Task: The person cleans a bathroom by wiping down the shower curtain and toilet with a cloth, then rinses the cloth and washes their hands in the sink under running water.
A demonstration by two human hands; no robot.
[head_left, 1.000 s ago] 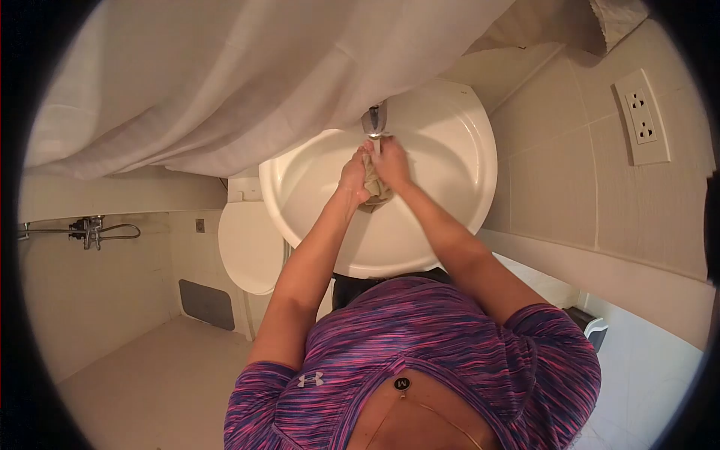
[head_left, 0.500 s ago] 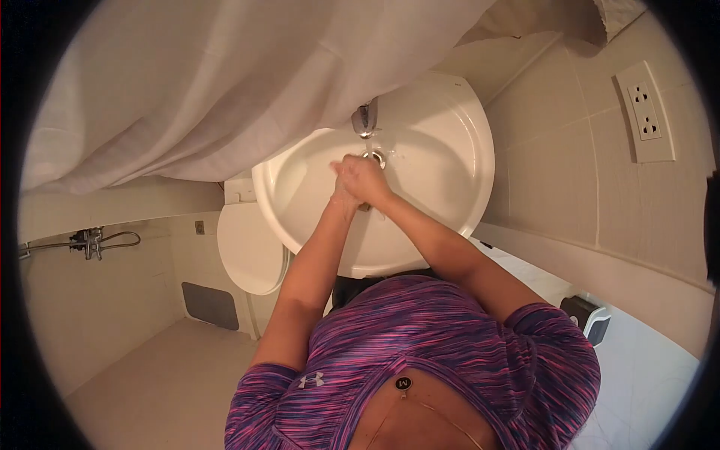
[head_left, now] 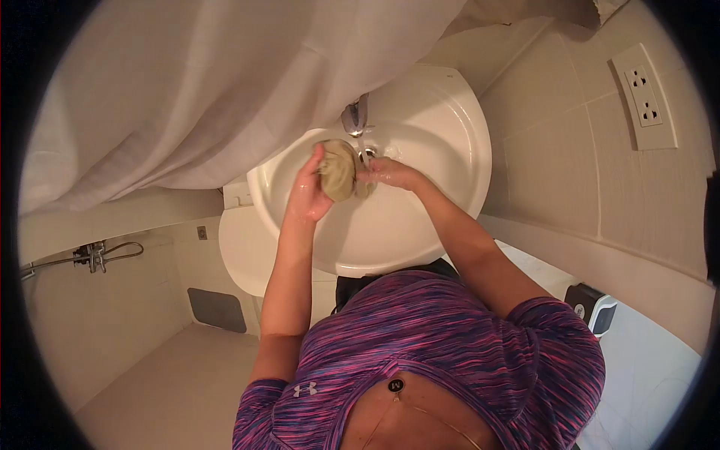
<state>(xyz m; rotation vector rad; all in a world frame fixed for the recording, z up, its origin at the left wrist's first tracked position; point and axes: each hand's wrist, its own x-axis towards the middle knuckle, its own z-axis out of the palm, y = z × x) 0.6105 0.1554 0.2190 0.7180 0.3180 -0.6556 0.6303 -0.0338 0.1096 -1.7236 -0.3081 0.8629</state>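
Observation:
A crumpled khaki cloth (head_left: 339, 171) is in my left hand (head_left: 309, 193), over the left half of the white sink (head_left: 409, 232). My left thumb lies along the cloth's edge, and its other fingers are mostly hidden behind it. Close to the water stream, my right hand (head_left: 393, 173) has its fingers stretched toward the cloth, a little blurred. A small khaki patch shows just below those fingertips; I cannot tell whether it joins the cloth. Water runs from the chrome faucet (head_left: 355, 118) toward the drain (head_left: 367, 152). Both hands look wet.
A white curtain (head_left: 202, 90) hangs over the upper left, close to the faucet. Left of the sink is a toilet with a white lid (head_left: 241, 251). On the right wall is a power outlet (head_left: 643, 97). A shower fitting (head_left: 94, 256) is at far left.
My hands were clasped together under the faucet. They have come apart, the left moving left with the khaki cloth now showing in it, the right shifting right.

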